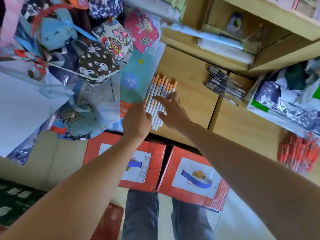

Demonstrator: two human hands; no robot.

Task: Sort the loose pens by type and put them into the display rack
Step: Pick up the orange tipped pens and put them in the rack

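Pens [160,91] with white barrels and orange caps lie side by side in a row on the wooden desk [194,97], at mid-view. At 10 o'clock from them a heap of printed cloth pouches [97,64] spills across the desk. At 6 o'clock, below the desk edge, stand two red cartons [174,159], closed, contents hidden. At 1 o'clock a shelf compartment [195,18] holds plastic-wrapped packs [225,44]. At 4 o'clock lies a blurred bundle of red pens [297,153]; at 2 o'clock a smaller pile of dark pens [225,84]. The right hand [173,110] spreads wide over the white row. The left hand [136,120] curls at the row's left edge; I cannot tell whether it holds any.
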